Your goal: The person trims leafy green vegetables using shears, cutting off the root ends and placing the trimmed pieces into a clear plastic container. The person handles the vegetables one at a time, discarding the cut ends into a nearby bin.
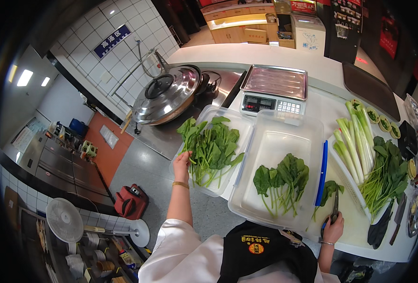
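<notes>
My left hand (182, 163) reaches over the left rim of a clear plastic tub (238, 122) and pinches the leafy greens (217, 141) piled in it. Scissors (336, 203) with dark blades are in my right hand (332, 226), at the near counter edge. Beside the blades lies a small sprig of greens (327, 194) on a pale cutting board (350, 226). Between my hands, a second clear tub (276, 141) with a blue side clip holds a smaller bunch of leafy greens (283, 178). Whether the scissor blades are fully closed cannot be told.
Behind the tubs stands a digital scale (274, 85). A lidded electric pan (170, 93) sits back left. At right are a white basket (347, 177) with scallions (355, 141) and greens, a knife (398, 219), a black glove (380, 228), small bowls (385, 123) and a dark tray (370, 90).
</notes>
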`<state>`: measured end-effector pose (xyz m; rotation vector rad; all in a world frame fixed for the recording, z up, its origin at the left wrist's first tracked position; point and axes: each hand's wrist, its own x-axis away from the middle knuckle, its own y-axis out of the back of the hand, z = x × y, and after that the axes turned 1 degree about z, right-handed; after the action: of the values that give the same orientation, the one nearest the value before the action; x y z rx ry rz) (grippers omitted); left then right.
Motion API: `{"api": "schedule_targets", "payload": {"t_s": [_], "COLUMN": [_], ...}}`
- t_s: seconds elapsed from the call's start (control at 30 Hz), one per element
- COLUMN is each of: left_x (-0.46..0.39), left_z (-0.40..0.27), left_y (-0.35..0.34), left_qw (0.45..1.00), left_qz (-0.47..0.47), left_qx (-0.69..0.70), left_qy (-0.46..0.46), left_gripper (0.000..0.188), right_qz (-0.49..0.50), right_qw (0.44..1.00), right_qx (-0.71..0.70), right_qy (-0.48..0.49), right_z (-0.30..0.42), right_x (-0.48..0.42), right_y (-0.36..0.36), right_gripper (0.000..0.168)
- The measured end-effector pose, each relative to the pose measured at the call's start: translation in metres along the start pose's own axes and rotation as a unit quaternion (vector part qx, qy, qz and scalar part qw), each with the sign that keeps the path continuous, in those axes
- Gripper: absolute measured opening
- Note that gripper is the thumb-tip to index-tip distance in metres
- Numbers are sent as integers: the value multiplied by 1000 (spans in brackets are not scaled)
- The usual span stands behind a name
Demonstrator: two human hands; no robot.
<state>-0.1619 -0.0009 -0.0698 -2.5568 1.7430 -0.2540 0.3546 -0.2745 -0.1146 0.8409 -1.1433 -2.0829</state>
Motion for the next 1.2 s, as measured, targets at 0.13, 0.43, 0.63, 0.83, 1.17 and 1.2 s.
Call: {"api": "schedule_targets", "payload": {"t_s": [0.13, 0.43, 0.63, 0.83, 1.17, 1.2], "left_x": [13, 14, 1, -23, 6, 12], "left_z": [-13, 16, 27, 33, -21, -28], "left_y": [-9, -44, -47, -18, -26, -32], "left_qw": [997, 761, 849, 995, 847, 812], "left_qz": [40, -50, -72, -16, 187, 208], "left_qx": [54, -636, -518, -78, 467, 512], "left_qy": [25, -120, -75, 63, 171, 187], "left_gripper": [16, 36, 32, 8, 21, 22], "right_qz": [-3, -12, 4, 8, 17, 15], "right_qw": [1000, 1000, 1000, 1000, 1000, 1000], "right_qx": [-4, -7, -10, -4, -6, -6], "right_qy": [5, 14, -3, -5, -7, -6], "right_z": [2, 0, 0, 0, 3, 4], "right_x": [0, 0, -1, 0, -1, -2], "right_y": [2, 0, 0, 1, 4, 3], "right_gripper": [41, 41, 41, 42, 42, 42]}}
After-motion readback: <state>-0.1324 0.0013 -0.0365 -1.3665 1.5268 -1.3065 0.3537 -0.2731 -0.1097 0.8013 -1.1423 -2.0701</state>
